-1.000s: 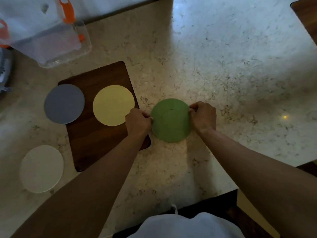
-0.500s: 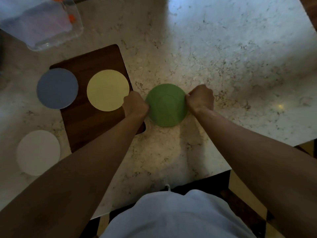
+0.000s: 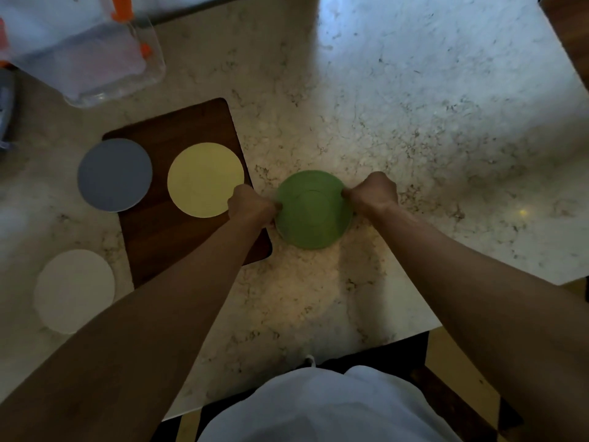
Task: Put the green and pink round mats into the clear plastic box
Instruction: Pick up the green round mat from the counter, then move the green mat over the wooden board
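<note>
A green round mat (image 3: 314,212) sits at the middle of the marble counter, just right of the wooden board. My left hand (image 3: 250,207) pinches its left edge and my right hand (image 3: 373,193) pinches its right edge. The mat looks slightly lifted and bowed between them. The clear plastic box (image 3: 95,55) with orange clips stands at the far left corner, with something pinkish showing through its wall. I cannot see a separate pink mat on the counter.
A dark wooden board (image 3: 178,237) lies left of the green mat and carries a yellow mat (image 3: 204,178) and part of a grey mat (image 3: 114,173). A white mat (image 3: 75,290) lies near the left front. The counter's front edge (image 3: 398,336) is close to my body.
Both hands stay pinched on the green mat's edges. The view has shifted a little, and the mat now seems a bit more bowed.
</note>
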`<state>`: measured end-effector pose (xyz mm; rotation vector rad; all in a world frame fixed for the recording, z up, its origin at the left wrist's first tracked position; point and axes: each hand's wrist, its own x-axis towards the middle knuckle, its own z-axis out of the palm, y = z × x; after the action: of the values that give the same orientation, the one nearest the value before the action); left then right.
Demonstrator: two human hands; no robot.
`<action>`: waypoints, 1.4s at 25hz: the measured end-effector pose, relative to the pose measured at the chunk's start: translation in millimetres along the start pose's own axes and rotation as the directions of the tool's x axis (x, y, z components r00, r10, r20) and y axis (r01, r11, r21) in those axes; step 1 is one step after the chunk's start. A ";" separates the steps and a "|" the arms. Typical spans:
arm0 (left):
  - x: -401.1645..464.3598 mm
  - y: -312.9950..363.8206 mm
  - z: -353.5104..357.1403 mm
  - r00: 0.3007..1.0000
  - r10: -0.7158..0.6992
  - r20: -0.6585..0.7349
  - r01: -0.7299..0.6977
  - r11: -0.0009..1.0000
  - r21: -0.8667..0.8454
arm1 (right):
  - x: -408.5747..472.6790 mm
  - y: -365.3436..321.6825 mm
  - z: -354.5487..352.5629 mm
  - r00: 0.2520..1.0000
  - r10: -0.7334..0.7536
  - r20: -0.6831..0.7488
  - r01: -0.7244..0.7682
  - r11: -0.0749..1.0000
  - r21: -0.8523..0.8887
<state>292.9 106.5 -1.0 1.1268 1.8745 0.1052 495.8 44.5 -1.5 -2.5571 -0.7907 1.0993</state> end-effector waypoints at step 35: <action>117.8 -75.8 -168.7 0.997 0.002 -0.082 -0.024 0.963 -0.269 | -13.3 -187.8 125.3 0.955 -0.292 0.049 0.296 0.949 -0.111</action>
<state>99.8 209.0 -17.9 0.9587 1.8576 0.4079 325.2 192.9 -0.3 -2.4111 -1.2330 1.0266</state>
